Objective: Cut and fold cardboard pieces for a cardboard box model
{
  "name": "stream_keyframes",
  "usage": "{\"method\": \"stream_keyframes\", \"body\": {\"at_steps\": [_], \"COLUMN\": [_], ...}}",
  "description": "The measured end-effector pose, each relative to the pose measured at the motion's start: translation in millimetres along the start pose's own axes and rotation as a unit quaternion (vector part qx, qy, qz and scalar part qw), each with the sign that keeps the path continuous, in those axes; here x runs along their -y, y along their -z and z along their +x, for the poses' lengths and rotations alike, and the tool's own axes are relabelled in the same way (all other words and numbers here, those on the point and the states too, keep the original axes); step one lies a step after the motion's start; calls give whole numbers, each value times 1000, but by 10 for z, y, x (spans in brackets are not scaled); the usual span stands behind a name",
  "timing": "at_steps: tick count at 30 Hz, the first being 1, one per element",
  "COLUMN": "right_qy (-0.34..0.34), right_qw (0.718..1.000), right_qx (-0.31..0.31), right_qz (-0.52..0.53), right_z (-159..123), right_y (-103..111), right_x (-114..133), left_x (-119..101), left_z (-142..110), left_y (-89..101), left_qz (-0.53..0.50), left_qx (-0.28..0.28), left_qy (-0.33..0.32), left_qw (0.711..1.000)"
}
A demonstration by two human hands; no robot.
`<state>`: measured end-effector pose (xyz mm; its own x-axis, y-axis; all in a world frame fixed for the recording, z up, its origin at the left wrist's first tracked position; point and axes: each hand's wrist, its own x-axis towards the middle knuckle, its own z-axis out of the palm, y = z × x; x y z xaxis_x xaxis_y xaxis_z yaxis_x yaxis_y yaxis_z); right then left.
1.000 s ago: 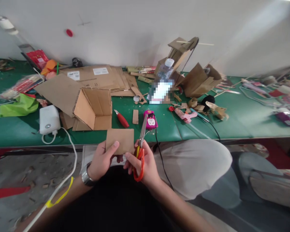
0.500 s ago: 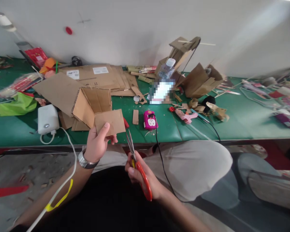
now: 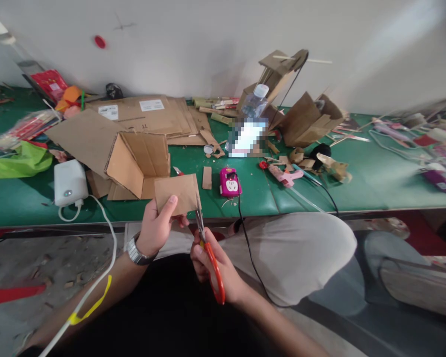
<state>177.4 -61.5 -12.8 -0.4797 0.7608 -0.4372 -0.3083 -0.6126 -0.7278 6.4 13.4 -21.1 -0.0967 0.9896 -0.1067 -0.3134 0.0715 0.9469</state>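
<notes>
A small rectangular piece of cardboard (image 3: 177, 192) is pinched in my left hand (image 3: 159, 225), thumb on its upper face and fingers beneath. My right hand (image 3: 211, 263) grips the orange handles of a pair of scissors (image 3: 214, 272). The scissor blades point up and away from me and meet the right edge of the cardboard piece. Just behind my left hand, a folded cardboard box form (image 3: 124, 166) stands on the green table (image 3: 252, 203). Part of a red-handled tool with a pointed blade (image 3: 179, 171) shows behind the piece.
Right of the piece lie a cardboard strip (image 3: 207, 177), a purple socket adapter (image 3: 229, 182) with a black cable and a pink glue gun (image 3: 285, 174). A white power bank (image 3: 70, 182) sits left, its cable crossing my left arm. A plastic bottle (image 3: 255, 101) stands behind.
My left hand has brought the cardboard piece right and slightly down, to the scissors. The blades, apart from it before, now overlap its right edge.
</notes>
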Motion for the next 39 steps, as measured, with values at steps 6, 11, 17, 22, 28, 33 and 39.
{"method": "stream_keyframes", "body": {"at_steps": [6, 11, 17, 22, 28, 33, 39], "right_qy": [12, 55, 65, 63, 56, 50, 52], "right_qw": [1000, 993, 989, 991, 994, 994, 994], "right_qx": [-16, -45, -59, -42, -36, -26, -30], "right_qz": [-24, -96, -116, -107, -90, -92, -95], "right_z": [22, 10, 4, 12, 9, 1, 15], "right_y": [-23, -42, -84, -34, 15, 13, 18], "right_x": [-52, -64, -55, -80, -70, -62, -70], "left_x": [15, 33, 49, 20, -13, -7, 2], "left_z": [-16, -2, 10, -7, -24, -28, -28], "left_y": [4, 39, 61, 29, 19, 21, 18], "left_qz": [-29, -50, -54, -42, -42, -39, -42], "left_qx": [4, 27, 30, 27, 10, 13, 17], "left_qy": [-4, -26, -40, -47, -39, -38, -35], "left_qw": [1000, 998, 997, 998, 998, 998, 998]}}
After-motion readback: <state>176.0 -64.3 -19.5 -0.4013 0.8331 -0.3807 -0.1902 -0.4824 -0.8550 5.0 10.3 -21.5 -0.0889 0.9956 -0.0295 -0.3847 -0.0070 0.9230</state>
